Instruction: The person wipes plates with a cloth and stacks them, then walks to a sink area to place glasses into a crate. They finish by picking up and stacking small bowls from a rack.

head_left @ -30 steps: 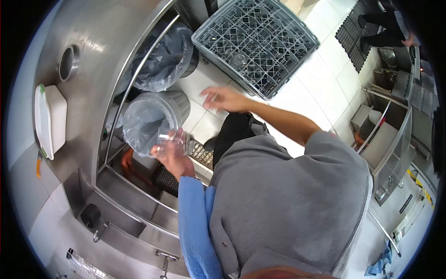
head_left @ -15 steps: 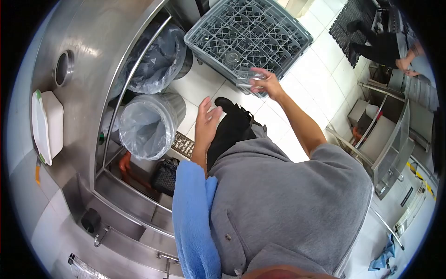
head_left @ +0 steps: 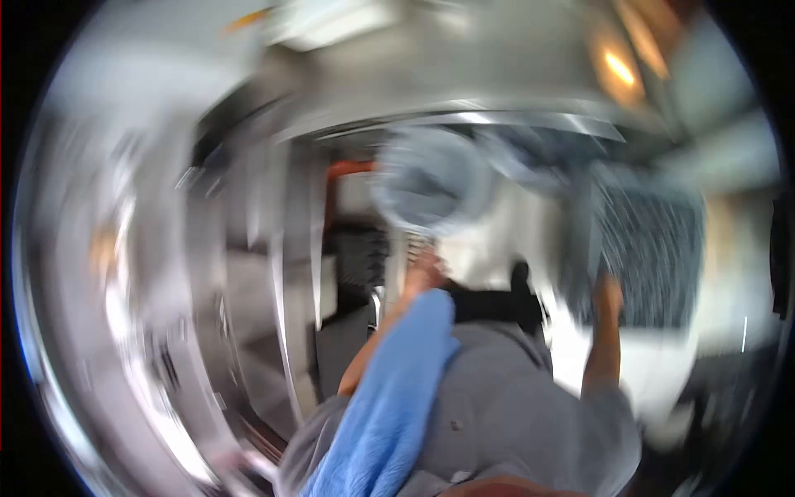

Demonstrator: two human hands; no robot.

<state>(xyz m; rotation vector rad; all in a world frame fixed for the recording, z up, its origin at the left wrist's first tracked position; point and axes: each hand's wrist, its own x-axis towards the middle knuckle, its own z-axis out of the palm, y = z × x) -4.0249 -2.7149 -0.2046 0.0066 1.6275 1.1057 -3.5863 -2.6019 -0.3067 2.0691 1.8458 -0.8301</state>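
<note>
The view has swung; right hand (head_left: 609, 290) at the rack (head_left: 656, 242), grip too blurred to tell.

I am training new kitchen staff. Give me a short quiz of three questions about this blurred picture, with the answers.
1. True or false: the blue towel lies over the left arm.
2. Which of the hands is nearest to the grey dish rack? A. left B. right
3. Does the picture show whether the right hand holds anything?
Key: 1 true. 2 B. 3 No, the blur hides it.
</note>
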